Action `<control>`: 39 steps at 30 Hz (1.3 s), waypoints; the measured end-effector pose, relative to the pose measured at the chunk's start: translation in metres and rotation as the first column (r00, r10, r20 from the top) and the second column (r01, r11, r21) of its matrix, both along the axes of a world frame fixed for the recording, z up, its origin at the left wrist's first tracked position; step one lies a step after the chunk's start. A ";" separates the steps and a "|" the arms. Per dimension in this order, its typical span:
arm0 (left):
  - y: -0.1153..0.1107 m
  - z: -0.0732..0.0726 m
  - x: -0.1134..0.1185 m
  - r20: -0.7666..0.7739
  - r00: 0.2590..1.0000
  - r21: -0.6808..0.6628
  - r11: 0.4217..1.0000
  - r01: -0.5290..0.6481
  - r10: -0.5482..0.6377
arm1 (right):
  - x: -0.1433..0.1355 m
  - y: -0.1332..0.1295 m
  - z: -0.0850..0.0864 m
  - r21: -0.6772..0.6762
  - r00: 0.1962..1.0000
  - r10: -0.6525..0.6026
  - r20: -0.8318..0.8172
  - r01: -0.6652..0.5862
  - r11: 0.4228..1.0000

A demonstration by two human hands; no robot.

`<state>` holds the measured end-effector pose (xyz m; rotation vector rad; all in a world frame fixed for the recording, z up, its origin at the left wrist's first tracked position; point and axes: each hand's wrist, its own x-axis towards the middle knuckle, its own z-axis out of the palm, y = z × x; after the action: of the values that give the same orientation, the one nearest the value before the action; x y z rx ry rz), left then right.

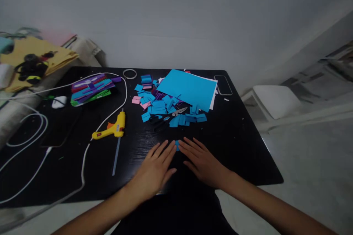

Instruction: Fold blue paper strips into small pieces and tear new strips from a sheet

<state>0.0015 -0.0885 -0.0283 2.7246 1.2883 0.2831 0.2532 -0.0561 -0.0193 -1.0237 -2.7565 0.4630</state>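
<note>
Forearms (260, 198) nearest; left hand (157, 167), right hand (202, 161) both outstretched flat, touching small blue paper (177, 145); scissors (167, 116) beyond.

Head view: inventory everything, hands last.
Table: 1, black, centre
Piece: 1, blue, front centre
Cut pieces: many, blue, pink, purple, centre
Sheets: at least 2, blue, white, back
Scissors: 1, black-handled, among cut pieces
Glue gun: 1, yellow, left
Glue stick: 1, greyish, at gun
Ring: 1, pale, back
Bundle: 1, multicoloured, back left
Mouse-like item: 1, white, left
Phone-like slabs: 2, dark, left, back right
Cables: uncounted, white, left
Clutter: uncounted, mixed, far left, far right
Stool: 1, white, right
Wall: 1, grey, behind
Lap: 1, black, bottom
Left hand: 1, bare, at piece
Right hand: 1, bare, at piece
</note>
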 end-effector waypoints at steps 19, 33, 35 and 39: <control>0.004 0.009 0.015 -0.310 0.948 -0.161 0.987 0.015 -0.066 | -0.011 -0.022 -0.008 -0.027 0.988 -0.024 0.151 0.028 0.999; -0.001 0.049 0.041 -0.538 0.843 -0.363 0.907 -0.212 -0.018 | 0.012 0.027 0.016 -0.163 0.936 0.331 0.119 -0.310 0.937; 0.004 0.062 0.048 -0.582 0.812 -0.418 0.873 -0.251 -0.046 | 0.007 0.030 0.023 -0.130 0.922 0.355 0.153 -0.338 0.932; 0.012 0.078 0.051 -0.535 0.845 -0.474 0.831 -0.291 -0.009 | -0.004 0.031 0.032 -0.083 0.907 0.357 0.225 -0.347 0.934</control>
<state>0.0525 -0.0768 0.0494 2.2607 1.4128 -0.7595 0.2494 -0.0256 0.0124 -0.6174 -3.1764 0.4732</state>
